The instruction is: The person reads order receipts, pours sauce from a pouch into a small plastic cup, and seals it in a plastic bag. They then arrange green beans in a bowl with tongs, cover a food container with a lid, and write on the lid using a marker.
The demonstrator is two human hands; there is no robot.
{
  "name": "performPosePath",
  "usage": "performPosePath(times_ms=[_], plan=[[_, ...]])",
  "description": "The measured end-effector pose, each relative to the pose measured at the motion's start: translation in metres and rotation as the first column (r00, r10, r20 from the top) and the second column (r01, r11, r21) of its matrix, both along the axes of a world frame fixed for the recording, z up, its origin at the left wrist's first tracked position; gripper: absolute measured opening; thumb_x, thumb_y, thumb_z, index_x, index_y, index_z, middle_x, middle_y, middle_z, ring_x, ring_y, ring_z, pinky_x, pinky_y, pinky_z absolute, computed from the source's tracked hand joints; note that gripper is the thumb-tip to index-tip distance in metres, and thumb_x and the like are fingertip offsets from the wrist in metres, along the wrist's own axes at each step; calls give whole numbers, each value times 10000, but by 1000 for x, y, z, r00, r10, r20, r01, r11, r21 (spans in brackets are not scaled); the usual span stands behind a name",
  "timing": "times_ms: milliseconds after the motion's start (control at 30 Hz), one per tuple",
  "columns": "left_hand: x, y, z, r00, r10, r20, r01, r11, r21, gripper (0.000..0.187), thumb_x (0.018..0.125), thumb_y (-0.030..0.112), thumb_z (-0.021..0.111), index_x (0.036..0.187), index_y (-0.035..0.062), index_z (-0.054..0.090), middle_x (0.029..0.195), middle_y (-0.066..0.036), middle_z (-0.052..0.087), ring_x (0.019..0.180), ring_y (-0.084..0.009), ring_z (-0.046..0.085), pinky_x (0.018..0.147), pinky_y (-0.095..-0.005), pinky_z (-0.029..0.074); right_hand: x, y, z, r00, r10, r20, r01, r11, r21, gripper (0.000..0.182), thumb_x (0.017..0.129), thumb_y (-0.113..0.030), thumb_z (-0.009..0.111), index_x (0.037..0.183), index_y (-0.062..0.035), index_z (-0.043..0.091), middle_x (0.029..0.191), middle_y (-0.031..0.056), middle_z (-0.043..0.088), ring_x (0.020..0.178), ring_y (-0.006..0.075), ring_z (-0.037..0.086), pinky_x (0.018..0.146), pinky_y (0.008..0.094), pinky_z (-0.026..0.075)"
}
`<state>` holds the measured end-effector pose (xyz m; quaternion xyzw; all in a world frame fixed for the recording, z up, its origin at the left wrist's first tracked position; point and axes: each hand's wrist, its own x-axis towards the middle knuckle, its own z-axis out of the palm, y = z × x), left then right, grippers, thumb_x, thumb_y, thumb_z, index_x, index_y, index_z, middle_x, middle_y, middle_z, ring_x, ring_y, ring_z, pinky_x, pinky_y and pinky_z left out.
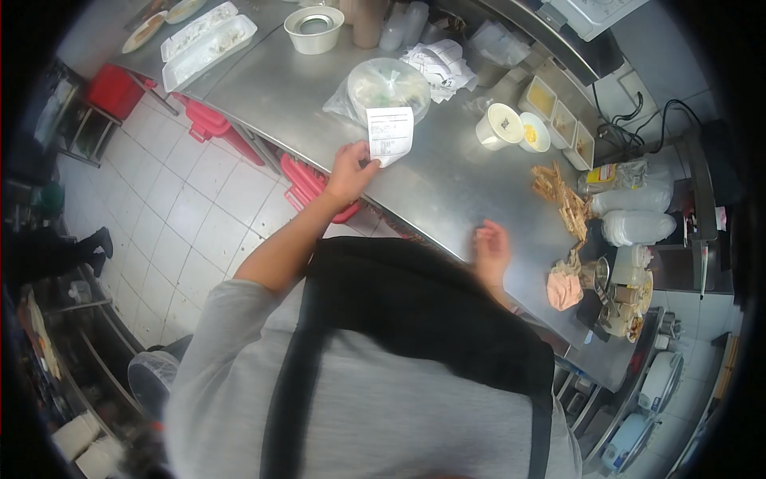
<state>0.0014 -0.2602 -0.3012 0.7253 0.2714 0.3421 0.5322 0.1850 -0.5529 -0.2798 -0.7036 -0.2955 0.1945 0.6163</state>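
My left hand [351,172] pinches the lower left edge of a printed paper receipt [389,134] over the front of the steel table. Just behind the receipt sits a round container in a clear plastic bag [388,82], partly covered by the paper. My right hand [491,249] hovers near the table edge, a little blurred, its fingers loosely bent and apart with nothing in them. Farther back stand a white paper cup [500,126] and a small white bowl [535,132] with yellow food inside.
Crumpled printed paper [440,68] lies behind the bag. A white tub [313,30] and an open foam box [209,46] are on the left. Brown dried strips [561,198], a pink cloth [564,290] and stacked plastic lids [637,227] sit on the right. Red bins [307,188] are below the edge.
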Motion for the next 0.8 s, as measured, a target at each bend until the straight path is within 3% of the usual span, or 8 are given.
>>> performPosePath(times_ms=[200,300,333,400,467,600,733,800], plan=[[-17,-9,48,995,-46,-94,46,999,3,232,734,48,599,963,33,575,766,-88,617,781,-222,565,789,-324,421,-3,2,8,999,-23,48,25,999,-36,252,851,-21,567,1100,2,534,844,2,563,716,49,518,626,183,432],[-35,20,55,905,-402,-137,384,913,-138,265,706,15,607,968,40,581,743,-60,622,727,-158,585,697,-286,454,-7,6,11,996,-66,65,68,997,-29,231,849,-35,573,1076,-1,547,831,1,561,705,52,516,623,185,433],[-39,43,62,827,-458,-326,405,887,-221,275,721,30,639,991,45,592,795,-28,624,797,-88,564,734,-248,449,-8,6,10,993,-85,82,89,995,-42,215,848,-46,578,1058,-6,558,821,0,560,696,53,515,617,189,435],[-37,81,77,816,-143,-559,145,989,-41,206,756,84,634,960,58,611,827,-35,626,797,-92,568,718,-263,460,-8,7,6,979,-124,161,138,988,-75,179,838,-62,590,1010,-13,582,799,7,562,670,64,517,600,203,440],[-40,169,33,982,25,-190,-60,982,-179,224,802,186,624,988,64,600,848,-35,619,779,-124,570,716,-291,469,-8,8,2,946,-153,286,191,975,-111,140,822,-72,606,952,-20,607,775,23,568,637,83,523,580,220,445],[-13,235,78,865,475,-163,-499,774,-390,328,819,364,614,896,45,597,840,-60,588,692,-159,535,593,-325,431,-17,16,20,791,-49,610,204,961,-188,96,766,-42,629,862,-33,625,752,83,574,599,172,547,558,265,456],[15,281,79,775,595,-211,-612,628,-480,430,803,441,618,926,29,608,889,-127,572,681,-205,520,552,-336,424,-10,17,12,759,-6,651,127,982,-138,109,749,-10,621,851,-49,615,766,90,577,642,231,561,584,308,468],[25,307,61,794,554,-249,-607,722,-332,525,784,476,629,1063,34,582,878,-151,573,690,-261,535,593,-361,450,-6,18,4,715,2,699,95,990,-100,125,742,-2,617,857,-54,612,778,95,575,677,248,567,606,318,472]])
